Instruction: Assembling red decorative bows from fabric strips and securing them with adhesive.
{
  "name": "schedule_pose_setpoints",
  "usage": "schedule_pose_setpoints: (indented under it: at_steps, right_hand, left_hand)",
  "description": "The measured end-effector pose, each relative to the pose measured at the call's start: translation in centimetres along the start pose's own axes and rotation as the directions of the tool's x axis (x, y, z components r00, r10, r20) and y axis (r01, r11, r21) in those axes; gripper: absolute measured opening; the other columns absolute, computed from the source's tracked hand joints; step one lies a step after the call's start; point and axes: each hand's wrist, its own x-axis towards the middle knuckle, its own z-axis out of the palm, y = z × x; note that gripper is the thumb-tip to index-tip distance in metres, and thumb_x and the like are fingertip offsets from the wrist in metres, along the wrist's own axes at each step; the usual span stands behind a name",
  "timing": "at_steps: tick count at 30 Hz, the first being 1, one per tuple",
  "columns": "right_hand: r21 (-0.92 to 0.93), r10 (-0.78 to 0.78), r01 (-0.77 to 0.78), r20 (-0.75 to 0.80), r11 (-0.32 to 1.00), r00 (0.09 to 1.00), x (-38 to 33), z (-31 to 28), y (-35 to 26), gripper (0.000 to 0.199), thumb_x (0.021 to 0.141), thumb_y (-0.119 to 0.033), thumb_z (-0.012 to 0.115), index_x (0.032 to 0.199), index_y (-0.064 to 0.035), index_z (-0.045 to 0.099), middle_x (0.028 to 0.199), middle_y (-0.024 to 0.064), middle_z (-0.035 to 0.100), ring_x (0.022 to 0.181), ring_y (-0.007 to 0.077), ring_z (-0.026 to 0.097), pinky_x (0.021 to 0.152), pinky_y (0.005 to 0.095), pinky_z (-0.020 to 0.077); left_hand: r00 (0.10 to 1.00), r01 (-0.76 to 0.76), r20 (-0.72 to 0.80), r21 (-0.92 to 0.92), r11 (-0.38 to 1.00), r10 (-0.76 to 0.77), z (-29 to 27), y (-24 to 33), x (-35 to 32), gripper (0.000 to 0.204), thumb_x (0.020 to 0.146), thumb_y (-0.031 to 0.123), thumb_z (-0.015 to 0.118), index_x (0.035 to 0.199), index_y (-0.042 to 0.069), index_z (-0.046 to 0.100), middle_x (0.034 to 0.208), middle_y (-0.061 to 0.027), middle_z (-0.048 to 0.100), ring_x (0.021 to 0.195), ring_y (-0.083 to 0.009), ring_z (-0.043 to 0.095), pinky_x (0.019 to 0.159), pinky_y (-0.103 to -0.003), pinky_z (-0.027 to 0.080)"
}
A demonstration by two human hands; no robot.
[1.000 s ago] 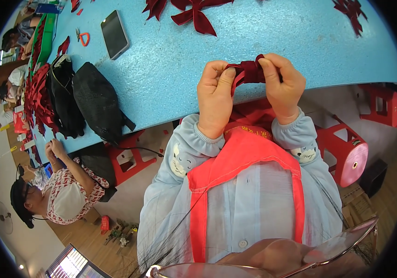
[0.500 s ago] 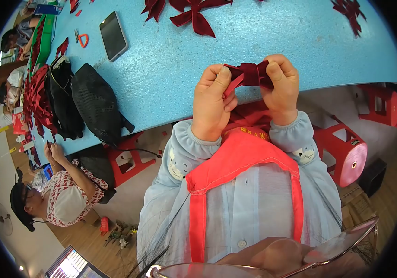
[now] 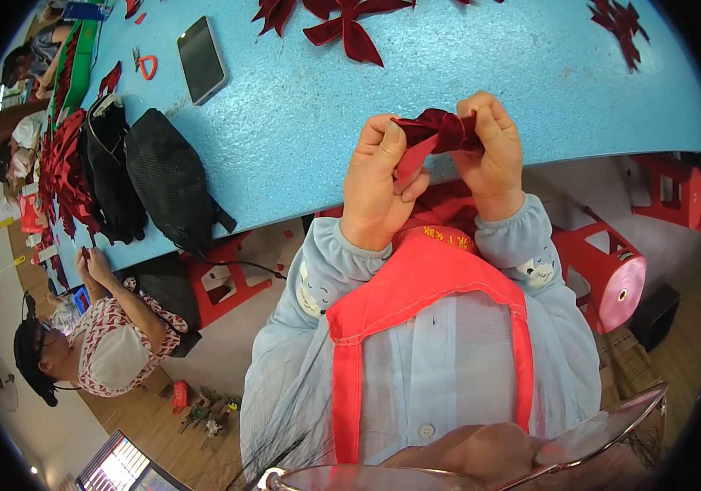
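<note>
Head view: left hand (image 3: pixel 376 190) and right hand (image 3: pixel 493 155), each grip pinching one end of a dark red ribbon piece (image 3: pixel 439 132), held between them over the near edge of the blue surface (image 3: pixel 301 123). Farther left lie a phone (image 3: pixel 202 60) and black bags (image 3: pixel 150 180).

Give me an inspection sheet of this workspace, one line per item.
Surface: blue table, speckled, long.
Job's things: dark red ribbon pinched between both hands above the table edge.
Clutter: finished red bows, phone, small scissors, two black bags, heap of red ribbon pieces.
Grippers: left hand and right hand both closed on the ribbon.
Cables: thin dark cord trailing from a bag.
Surroundings: red plastic stools, seated co-worker, wooden floor.
</note>
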Motion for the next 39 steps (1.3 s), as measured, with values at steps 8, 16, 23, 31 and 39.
schedule_pose_setpoints:
  at_steps: [8,16,23,31,39]
  right_hand:
    - [0.281,0.085,-0.106,0.087,0.954,0.993,-0.5,-0.2,-0.1,0.013,0.090,-0.022,0.055,0.090,-0.0083,0.056,0.070,-0.0060,0.049,0.055,0.0000,0.041,0.045,0.0175,0.0290]
    - [-0.187,0.035,-0.016,0.102,0.982,0.994,-0.3,0.5,-1.5,0.010,0.087,-0.015,0.059,0.090,-0.0051,0.057,0.073,-0.0048,0.053,0.061,0.0014,0.042,0.051,0.0165,0.0331]
    - [-0.396,-0.058,0.092,0.097,0.914,0.994,-0.1,0.5,-1.3,0.009,0.085,-0.012,0.060,0.087,-0.0048,0.055,0.075,-0.0045,0.051,0.060,0.0016,0.039,0.050,0.0166,0.0312]
    - [-0.393,0.081,-0.010,0.166,0.920,0.983,-0.1,0.6,-1.9,0.013,0.084,-0.008,0.058,0.096,-0.0026,0.057,0.082,-0.0022,0.054,0.067,0.0034,0.044,0.057,0.0182,0.0362]
    - [-0.467,0.078,0.031,0.213,0.883,0.974,0.0,0.3,-1.8,0.019,0.083,-0.006,0.057,0.102,-0.0015,0.057,0.088,-0.0006,0.055,0.075,0.0054,0.047,0.065,0.0200,0.0394]
  left_hand:
    - [0.574,-0.747,0.719,0.656,-0.107,0.392,-0.7,0.2,0.0,0.003,0.091,0.012,0.051,0.093,0.010,0.052,0.066,0.0037,0.050,0.053,-0.0050,0.043,0.045,-0.020,0.032]
    - [0.927,-0.348,0.033,0.448,0.823,0.374,0.3,0.0,-0.1,0.008,0.092,0.014,0.050,0.094,0.006,0.050,0.071,0.0025,0.051,0.055,-0.0033,0.041,0.047,-0.018,0.034]
    - [0.867,-0.395,0.099,0.735,0.552,0.489,2.3,-0.2,0.5,0.018,0.087,0.012,0.058,0.100,0.003,0.049,0.078,-0.0018,0.054,0.059,-0.0063,0.049,0.047,-0.019,0.041]
    - [0.963,-0.199,-0.023,0.616,0.762,0.270,1.8,0.7,0.6,0.022,0.082,0.005,0.061,0.101,-0.002,0.053,0.085,-0.0082,0.060,0.062,-0.0094,0.056,0.047,-0.022,0.048]
    - [0.966,-0.144,-0.122,0.468,0.872,0.226,1.3,0.6,0.7,0.019,0.082,0.002,0.058,0.100,-0.004,0.053,0.084,-0.0107,0.060,0.059,-0.0115,0.056,0.045,-0.024,0.048]
